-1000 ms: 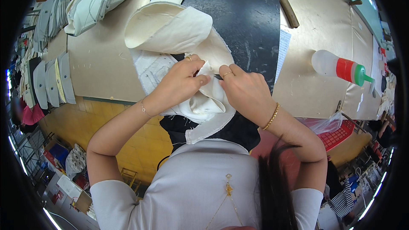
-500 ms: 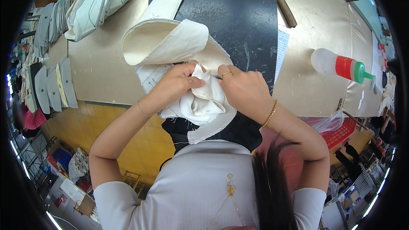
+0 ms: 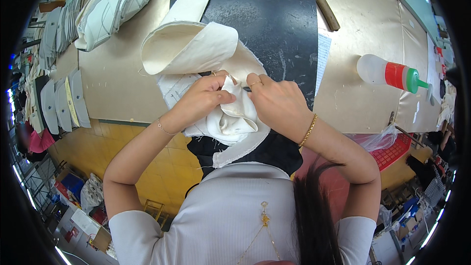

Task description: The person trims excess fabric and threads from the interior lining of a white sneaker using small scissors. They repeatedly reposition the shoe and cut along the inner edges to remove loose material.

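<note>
Curled cream cloth has shifted slightly toward the person since a second ago. On the tabletop, it partly covers a black mat; white fabric bunches at the near edge, pinched by the left hand. Beside it the right hand is closed, fingertips too hidden to tell on what.

On your right, squeeze bottle with red band, green cap, on tan tabletop. Ahead of you, curved wooden stick just beside black board; written sheet shows along board's right edge. Far left of you, grey curved pieces in row. Lower right of you, clear plastic bag against red basket. Yellow floor at your left.
</note>
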`<state>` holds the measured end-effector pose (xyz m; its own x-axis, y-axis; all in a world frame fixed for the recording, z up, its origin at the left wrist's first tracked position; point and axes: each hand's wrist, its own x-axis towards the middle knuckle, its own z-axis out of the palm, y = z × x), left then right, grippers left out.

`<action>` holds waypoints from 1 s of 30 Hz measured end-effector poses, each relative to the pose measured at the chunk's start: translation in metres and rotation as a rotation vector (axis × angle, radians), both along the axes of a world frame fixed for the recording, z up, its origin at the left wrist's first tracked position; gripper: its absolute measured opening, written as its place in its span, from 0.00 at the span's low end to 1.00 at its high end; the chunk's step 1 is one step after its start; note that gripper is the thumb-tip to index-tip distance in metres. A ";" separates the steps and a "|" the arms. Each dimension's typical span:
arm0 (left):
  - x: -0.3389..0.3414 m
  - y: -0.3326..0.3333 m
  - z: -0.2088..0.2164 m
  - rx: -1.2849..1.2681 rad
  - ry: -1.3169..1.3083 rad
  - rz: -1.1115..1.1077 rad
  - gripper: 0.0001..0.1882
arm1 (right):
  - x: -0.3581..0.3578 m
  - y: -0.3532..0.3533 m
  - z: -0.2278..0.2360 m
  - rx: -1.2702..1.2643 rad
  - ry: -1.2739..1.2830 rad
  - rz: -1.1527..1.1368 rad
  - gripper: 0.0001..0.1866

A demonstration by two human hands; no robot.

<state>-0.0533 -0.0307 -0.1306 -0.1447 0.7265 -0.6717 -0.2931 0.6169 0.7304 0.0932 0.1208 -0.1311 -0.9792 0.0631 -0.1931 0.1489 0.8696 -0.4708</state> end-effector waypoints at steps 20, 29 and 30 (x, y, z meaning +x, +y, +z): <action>0.003 -0.011 -0.012 0.038 -0.353 0.314 0.17 | -0.004 -0.003 -0.004 -0.011 -0.029 -0.061 0.12; 0.004 0.009 0.010 0.179 0.678 -0.246 0.16 | 0.010 -0.008 -0.010 -0.211 0.027 -0.309 0.10; 0.005 0.013 0.013 0.131 0.673 -0.279 0.15 | 0.010 -0.009 -0.010 -0.223 0.022 -0.342 0.10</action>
